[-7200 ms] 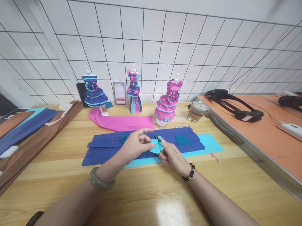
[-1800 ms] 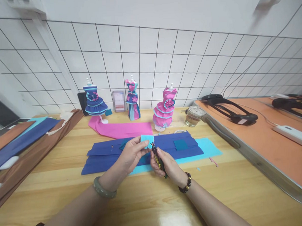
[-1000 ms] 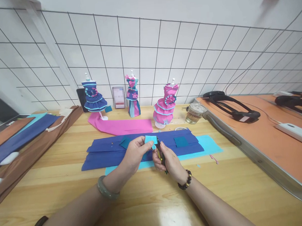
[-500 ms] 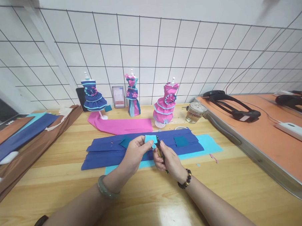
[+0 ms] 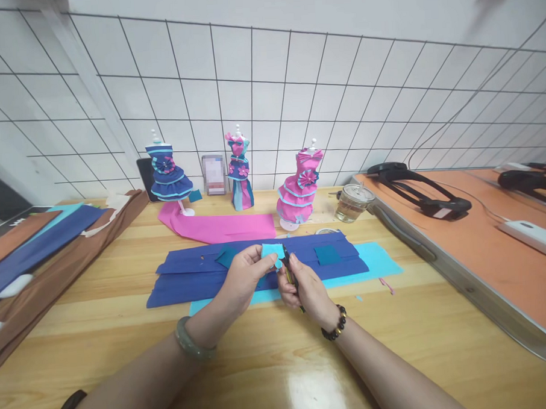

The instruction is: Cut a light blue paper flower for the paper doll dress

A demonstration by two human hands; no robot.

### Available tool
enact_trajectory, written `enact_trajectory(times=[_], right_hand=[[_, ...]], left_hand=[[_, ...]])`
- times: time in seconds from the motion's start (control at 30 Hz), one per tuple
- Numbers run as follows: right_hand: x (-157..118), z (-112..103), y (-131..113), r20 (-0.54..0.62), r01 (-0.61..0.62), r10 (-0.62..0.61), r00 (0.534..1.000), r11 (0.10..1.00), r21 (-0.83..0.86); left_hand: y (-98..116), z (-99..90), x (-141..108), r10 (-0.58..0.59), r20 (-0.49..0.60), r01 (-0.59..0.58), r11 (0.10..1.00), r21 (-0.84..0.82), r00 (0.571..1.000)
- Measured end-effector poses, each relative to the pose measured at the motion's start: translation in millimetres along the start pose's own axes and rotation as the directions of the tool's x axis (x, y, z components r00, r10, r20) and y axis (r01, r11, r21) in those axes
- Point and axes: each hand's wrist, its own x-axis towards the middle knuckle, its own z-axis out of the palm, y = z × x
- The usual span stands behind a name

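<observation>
Turquoise piece (image 5: 270,250) pinched, amber liquid (image 5: 347,213) in cup (image 5: 356,195)

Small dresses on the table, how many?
3: a blue dress at the left, a multicolored dress in the middle, and a pink dress at the right, beside the glass cup. No others show.

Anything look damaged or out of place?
Minor: a light-blue scrap and a pink strip lie loose at right, like stray litter; the navy sheet has a small tan spot, possibly a hole. No spill visible.
</observation>
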Motion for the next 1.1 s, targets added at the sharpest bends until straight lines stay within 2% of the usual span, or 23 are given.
enact_trajectory(times=[0.37,0.87,1.1], right_hand=[[-0.8,0.4,-3.5,0.007,0.002,-0.001,1.0,1.0,-0.027],[-3.8,-2.6,-9.7,0.103,0.039,-0.021,0.994,0.984,-0.173],[-4.7,-1.4,-11.8,0.119,0.028,-0.003,0.993,0.978,-0.208]], left_hand=[[5.3,0.6,-0.7,-0.021,0.009,0.021,1.0,-0.017,1.0],[22.3,-20.5,7.1,-0.096,0.174,0.067,0.985,0.162,0.98],[24.8,-26.0,8.3,-0.1,0.193,0.056,0.974,0.221,0.976]])
